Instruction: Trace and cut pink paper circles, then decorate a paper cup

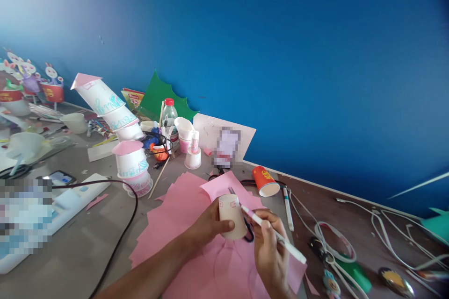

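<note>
My left hand (213,226) is wrapped round a white paper cup (231,219), its thumb pressed on the front. Small pink squares are drawn near the cup's upper edge. Pinched in my right hand (270,247) is a white marker (284,240) with a pink tip end. That end points at the right side of the cup, close to the drawn marks; whether it touches I cannot tell. Under both hands lies a stack of pink paper (175,224). A pair of scissors (249,230) rests on the paper, partly hidden behind the cup.
To the left stand paper-cup towers (131,161) with pink tops. A red paper cup (264,180) lies on its side near another marker (288,210). Farther back are a bottle (170,114) and a propped phone (228,147). White cords (322,233) tangle at right; a black cable (131,224) crosses the left.
</note>
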The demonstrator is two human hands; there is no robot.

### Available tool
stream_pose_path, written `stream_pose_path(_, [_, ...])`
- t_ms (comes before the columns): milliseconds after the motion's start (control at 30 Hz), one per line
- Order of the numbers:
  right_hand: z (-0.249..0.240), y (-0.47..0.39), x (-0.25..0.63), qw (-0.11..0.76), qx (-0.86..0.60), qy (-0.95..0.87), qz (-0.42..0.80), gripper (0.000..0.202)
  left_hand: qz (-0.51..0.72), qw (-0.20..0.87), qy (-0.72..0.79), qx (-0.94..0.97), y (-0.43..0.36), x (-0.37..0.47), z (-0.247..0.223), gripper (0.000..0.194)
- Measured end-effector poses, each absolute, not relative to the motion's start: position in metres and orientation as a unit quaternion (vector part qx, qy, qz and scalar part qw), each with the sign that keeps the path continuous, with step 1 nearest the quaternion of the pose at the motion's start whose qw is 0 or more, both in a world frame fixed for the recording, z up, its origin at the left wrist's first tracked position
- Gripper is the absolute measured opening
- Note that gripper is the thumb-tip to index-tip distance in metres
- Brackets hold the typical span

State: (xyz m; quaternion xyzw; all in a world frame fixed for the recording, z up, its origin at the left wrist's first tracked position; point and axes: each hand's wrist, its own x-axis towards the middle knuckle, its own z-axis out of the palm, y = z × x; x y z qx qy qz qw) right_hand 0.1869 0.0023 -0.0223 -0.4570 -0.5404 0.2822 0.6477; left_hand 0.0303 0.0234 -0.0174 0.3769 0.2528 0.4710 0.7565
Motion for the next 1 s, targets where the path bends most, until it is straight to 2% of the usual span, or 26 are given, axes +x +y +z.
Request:
stream_pose_path(133, [-0.036, 0.006, 0.187, 0.664, -0.471, -0.492, 0.307, 0.038, 0.475, 0.755, 0.265, 0.367, 0.023, 0.028, -0.018, 0.066])
stream_pose_path(267, [-0.044, 0.006, 0.186, 0.648, -0.480, -0.501, 0.314, 0.045, 0.482, 0.757, 0.225, 0.379, 0.023, 0.028, -0.015, 0.056])
stream_pose_path(500, [-0.035, -0.001, 0.183, 0.627, -0.477, -0.572, 0.228, 0.033, 0.496, 0.755, 0.203, 0.378, 0.021, 0.029, -0.013, 0.050])
stream_pose_path(667, [-0.022, -0.005, 0.178, 0.609, -0.435, -0.639, 0.178, 0.027, 0.489, 0.760, 0.204, 0.377, 0.019, 0.030, -0.015, 0.060])
stream_pose_path(1000, [-0.018, -0.006, 0.186, 0.580, -0.404, -0.679, 0.200, 0.023, 0.481, 0.748, 0.243, 0.387, 0.024, 0.032, -0.014, 0.062])
